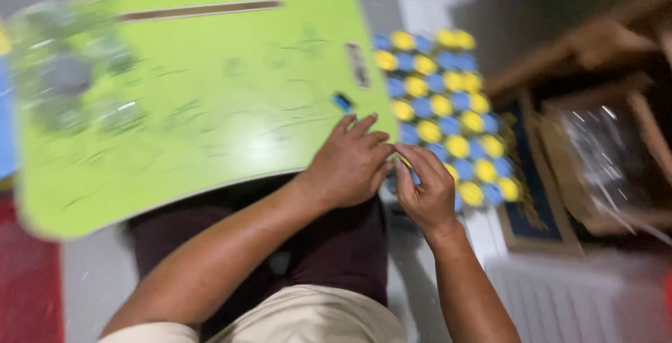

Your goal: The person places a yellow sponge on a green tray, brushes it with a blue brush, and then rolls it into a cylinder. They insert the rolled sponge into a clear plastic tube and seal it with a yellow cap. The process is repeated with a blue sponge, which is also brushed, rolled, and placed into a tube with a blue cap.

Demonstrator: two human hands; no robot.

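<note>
Two hands meet at the near right corner of the green lap table (210,105), on the blue-and-yellow mat (448,105) of joined round pieces hanging off that edge. Left hand (348,164) lies curled over the mat's near end; right hand (427,189) pinches it, fingers nearly closed. Judged light, floppy, likely to sag; best gripped at the edge. Far left corner: a blurred clear bag (66,70), contents unreadable.

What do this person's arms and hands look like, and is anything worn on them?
Both the left hand and the right hand are bare: no gloves, and no rings or watch that the blurred picture shows. The forearms are uncovered too. A pale beige sleeve shows only at the left upper arm.
</note>
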